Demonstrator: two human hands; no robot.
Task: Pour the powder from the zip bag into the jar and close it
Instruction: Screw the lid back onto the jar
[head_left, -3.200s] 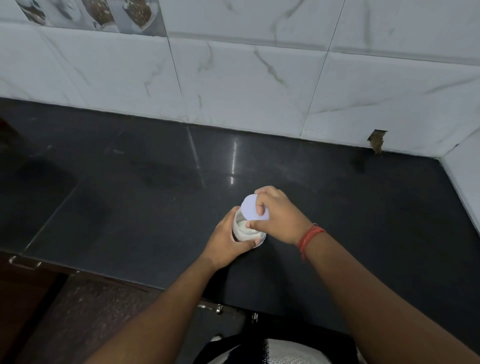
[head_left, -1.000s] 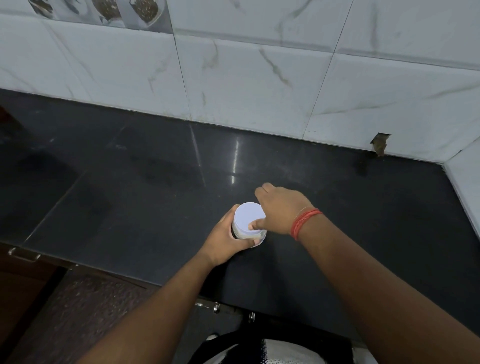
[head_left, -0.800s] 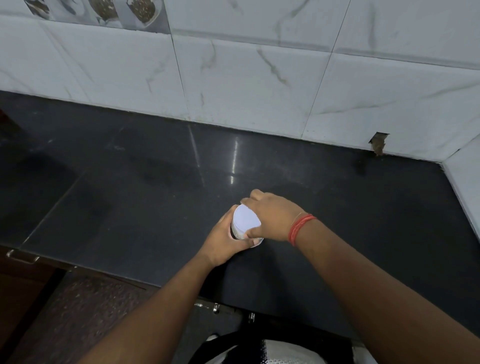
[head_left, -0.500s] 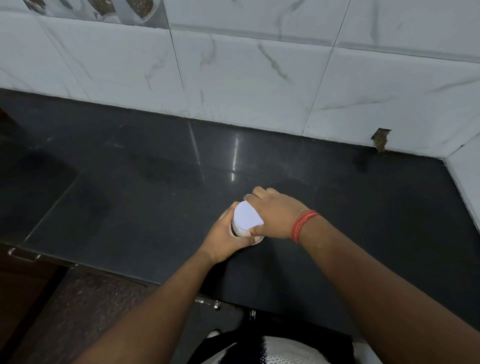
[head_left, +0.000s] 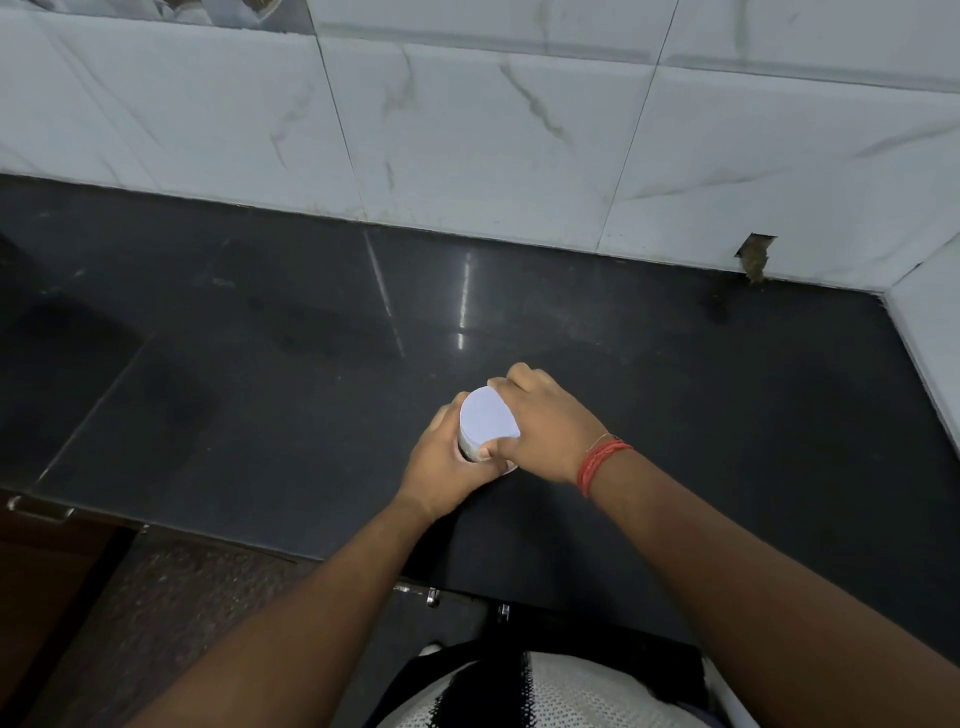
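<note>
Your two hands are together on the jar (head_left: 470, 451), which stands on the black countertop (head_left: 260, 395) between them, close to the counter's near edge. Your left hand (head_left: 447, 467) wraps the jar's body from the left and near side, fingers curled round it, so only a sliver of the wall shows below the rim. Your right hand (head_left: 545, 426), the one with the red thread bracelet (head_left: 600, 460) at the wrist, comes in from the right and covers the right part of the white lid (head_left: 488, 421); its fingers curl over the far edge and its thumb presses the near edge, so it grips the lid rather than resting on it.

What matters for the turn is the axis: the jar stands about upright, lid face toward you, so the lid's twist axis runs straight up between your palms. The lid looks seated flat on the mouth, though you cannot tell from here whether it is threaded fully home. The closing step seems to be in hand, with the pouring done; no zip bag shows anywhere on the counter. Keep the left hand as the anchor and let the right do the turning; if the left grip loosens, the jar could spin on the smooth stone instead of tightening.
</note>
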